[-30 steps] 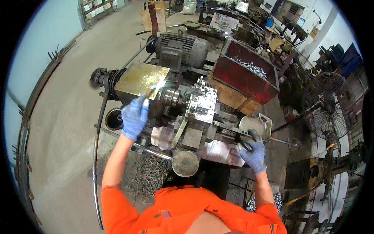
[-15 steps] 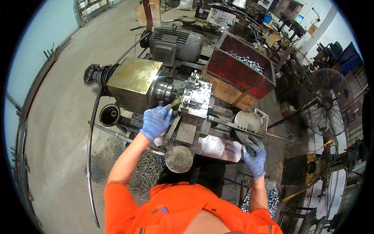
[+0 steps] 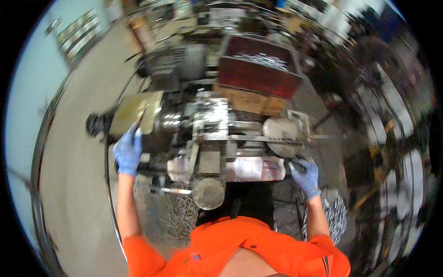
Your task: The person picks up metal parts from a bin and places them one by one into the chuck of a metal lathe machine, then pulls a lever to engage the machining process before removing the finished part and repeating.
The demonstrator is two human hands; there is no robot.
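My left hand (image 3: 128,150), in a blue glove, is closed around what looks like a small brush (image 3: 139,119), blurred by motion. The brush's pale tip lies over the brass-coloured cover (image 3: 123,115) of a lathe-like machine, at the cover's right part. To the right of that cover are the shiny spindle (image 3: 170,121) and a metal tool block (image 3: 210,117) strewn with bright bits. My right hand (image 3: 306,177), also gloved, has its fingers bent at a dark part below the round plate (image 3: 280,135). What its fingertips grip is hidden in dark blur.
Behind the machine stands a dark red bin (image 3: 258,74) of small metal pieces, beside a motor (image 3: 177,67). A perforated bar (image 3: 272,138) runs right from the tool block. A printed white wrapped bundle (image 3: 251,169) lies under it. Wiry shavings (image 3: 177,217) cover the floor at front left.
My left hand has moved left with the brush, from beside the spindle and tool block to the brass-coloured cover. The view has turned and blurred; my right hand stays near the round plate.
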